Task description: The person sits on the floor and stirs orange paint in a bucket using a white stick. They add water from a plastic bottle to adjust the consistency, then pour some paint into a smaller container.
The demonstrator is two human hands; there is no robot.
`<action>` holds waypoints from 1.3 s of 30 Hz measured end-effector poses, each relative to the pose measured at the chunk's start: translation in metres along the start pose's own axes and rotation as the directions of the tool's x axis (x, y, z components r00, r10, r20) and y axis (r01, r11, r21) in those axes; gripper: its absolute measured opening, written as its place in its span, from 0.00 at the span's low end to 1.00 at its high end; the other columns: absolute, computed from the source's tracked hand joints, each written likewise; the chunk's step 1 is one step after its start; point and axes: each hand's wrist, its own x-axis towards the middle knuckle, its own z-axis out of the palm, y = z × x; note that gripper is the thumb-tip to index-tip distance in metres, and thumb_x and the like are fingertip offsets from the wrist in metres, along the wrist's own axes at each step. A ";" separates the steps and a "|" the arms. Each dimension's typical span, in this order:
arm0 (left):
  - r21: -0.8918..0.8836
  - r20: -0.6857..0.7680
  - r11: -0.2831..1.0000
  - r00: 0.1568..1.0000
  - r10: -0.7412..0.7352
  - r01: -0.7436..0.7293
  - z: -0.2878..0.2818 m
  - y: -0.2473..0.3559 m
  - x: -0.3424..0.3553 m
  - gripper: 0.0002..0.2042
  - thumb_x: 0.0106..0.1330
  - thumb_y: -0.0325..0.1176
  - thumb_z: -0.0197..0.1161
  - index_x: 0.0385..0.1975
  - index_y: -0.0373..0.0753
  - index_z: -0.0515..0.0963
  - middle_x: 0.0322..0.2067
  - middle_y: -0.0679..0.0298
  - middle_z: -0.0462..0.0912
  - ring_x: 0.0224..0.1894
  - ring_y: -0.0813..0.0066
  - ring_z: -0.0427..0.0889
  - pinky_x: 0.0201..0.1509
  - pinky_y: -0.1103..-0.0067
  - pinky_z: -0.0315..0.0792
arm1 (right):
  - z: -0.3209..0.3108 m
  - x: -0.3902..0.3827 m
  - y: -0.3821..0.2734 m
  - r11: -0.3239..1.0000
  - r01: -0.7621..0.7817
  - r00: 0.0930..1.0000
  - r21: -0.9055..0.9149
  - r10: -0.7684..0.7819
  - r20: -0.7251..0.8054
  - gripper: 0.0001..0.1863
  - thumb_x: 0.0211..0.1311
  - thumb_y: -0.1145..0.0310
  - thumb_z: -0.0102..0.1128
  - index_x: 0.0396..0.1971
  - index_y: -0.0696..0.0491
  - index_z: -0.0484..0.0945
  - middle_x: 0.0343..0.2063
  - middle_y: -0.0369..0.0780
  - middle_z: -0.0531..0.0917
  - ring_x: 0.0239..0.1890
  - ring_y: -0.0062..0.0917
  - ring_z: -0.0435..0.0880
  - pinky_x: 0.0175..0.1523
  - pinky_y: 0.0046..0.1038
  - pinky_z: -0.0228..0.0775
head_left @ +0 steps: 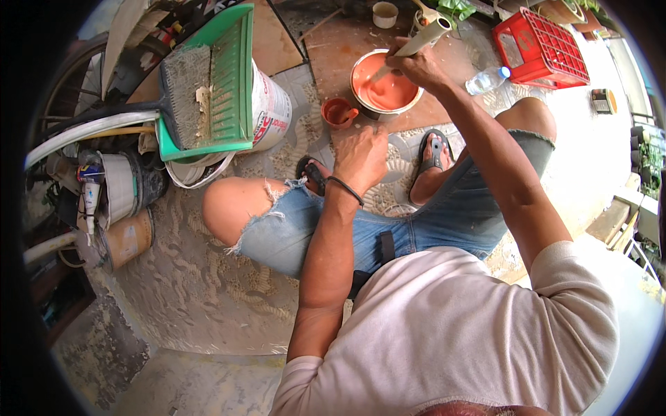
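My right hand [406, 66] grips a long pale pipe [430, 35], slanted into a tub of orange paint [374, 90]; its lower end is in the paint. My left hand [362, 152] is below the tub, fingers curled downward; whatever they may hold is hidden. Left of the tub, a small terracotta-colored cup [338, 111] stands with something short sticking out of it.
A green dustpan [229, 104] with a broom head rests over a white bucket [270, 114]. A red crate [538, 48], water bottle [485, 81] and small can [603, 101] are rightward. Containers [128, 239] and a bicycle wheel crowd the left. My sandalled feet flank the work.
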 end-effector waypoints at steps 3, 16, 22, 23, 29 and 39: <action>0.005 0.021 1.000 1.000 0.019 -0.019 0.003 -0.001 -0.001 0.14 0.66 0.33 0.67 0.48 0.34 0.78 0.43 0.45 0.85 0.47 0.42 0.87 0.49 0.54 0.80 | -0.014 0.010 0.008 0.944 0.129 0.990 -0.303 -0.140 -0.015 0.08 0.55 0.68 0.69 0.33 0.55 0.83 0.27 0.42 0.85 0.30 0.32 0.86 0.37 0.35 0.78; 0.012 0.004 0.999 0.999 0.048 -0.048 0.002 0.004 -0.004 0.15 0.66 0.33 0.68 0.49 0.34 0.78 0.41 0.45 0.84 0.46 0.43 0.87 0.48 0.54 0.80 | -0.015 0.010 0.007 0.905 0.175 0.979 -0.387 -0.202 -0.029 0.13 0.53 0.61 0.72 0.33 0.54 0.86 0.26 0.43 0.87 0.29 0.34 0.88 0.36 0.38 0.79; 0.042 0.022 0.998 0.999 0.039 -0.040 -0.001 0.006 -0.004 0.16 0.66 0.33 0.68 0.51 0.34 0.78 0.41 0.45 0.84 0.46 0.43 0.87 0.48 0.55 0.80 | -0.003 -0.008 -0.001 0.963 -0.270 0.962 0.023 0.268 0.053 0.11 0.52 0.63 0.73 0.29 0.55 0.85 0.24 0.41 0.88 0.29 0.28 0.89 0.35 0.37 0.80; 0.045 -0.007 0.997 0.998 0.058 -0.058 0.000 0.006 -0.005 0.14 0.65 0.30 0.65 0.49 0.34 0.78 0.40 0.45 0.84 0.44 0.44 0.88 0.47 0.56 0.81 | 0.009 -0.012 -0.010 0.960 -0.254 0.967 0.115 0.248 0.064 0.10 0.52 0.64 0.73 0.29 0.54 0.84 0.25 0.40 0.88 0.29 0.26 0.89 0.35 0.37 0.80; 0.042 -0.080 0.991 0.989 0.127 -0.124 0.004 0.005 -0.006 0.11 0.62 0.24 0.61 0.45 0.33 0.79 0.38 0.46 0.85 0.41 0.46 0.89 0.46 0.58 0.82 | -0.017 0.013 0.009 0.927 0.124 0.990 -0.353 -0.141 -0.024 0.14 0.50 0.60 0.75 0.31 0.55 0.85 0.27 0.47 0.87 0.31 0.42 0.89 0.38 0.41 0.79; 0.036 -0.050 0.989 0.988 0.144 -0.142 0.003 0.007 -0.003 0.13 0.61 0.24 0.62 0.46 0.32 0.80 0.39 0.45 0.86 0.41 0.46 0.89 0.46 0.58 0.83 | 0.002 0.019 0.010 0.955 0.226 0.972 -0.191 -0.234 -0.020 0.11 0.52 0.63 0.71 0.30 0.53 0.82 0.25 0.44 0.86 0.29 0.37 0.86 0.38 0.39 0.77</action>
